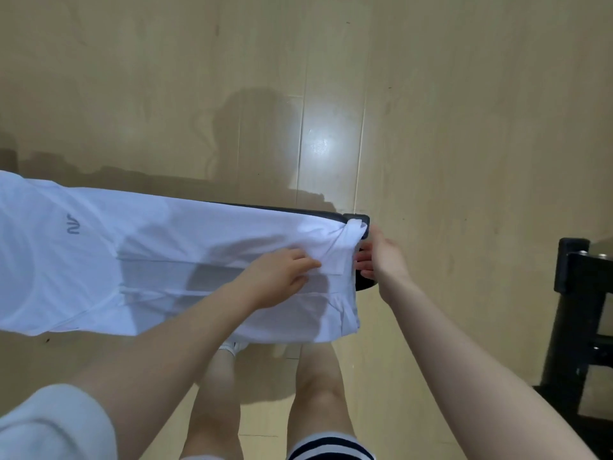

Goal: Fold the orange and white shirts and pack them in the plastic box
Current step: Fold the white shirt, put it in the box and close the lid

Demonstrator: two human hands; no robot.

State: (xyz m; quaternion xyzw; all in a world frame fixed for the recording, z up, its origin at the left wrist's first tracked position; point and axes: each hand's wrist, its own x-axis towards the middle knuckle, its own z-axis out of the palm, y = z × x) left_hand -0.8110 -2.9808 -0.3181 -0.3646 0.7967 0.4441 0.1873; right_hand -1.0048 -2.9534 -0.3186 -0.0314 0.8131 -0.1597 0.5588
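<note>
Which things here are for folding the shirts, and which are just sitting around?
For the job:
- white shirt
- left hand, flat on the shirt
- right hand, at the shirt's end
- dark table under the shirt

Just around:
- black frame
- wooden floor

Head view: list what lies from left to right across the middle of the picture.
Grey logo on the white shirt → left hand pressing the shirt → right hand at the shirt's end → black furniture frame.

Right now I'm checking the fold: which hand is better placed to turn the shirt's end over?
The right hand: it is at the white shirt's end edge, while the left hand lies flat on the cloth.
</note>
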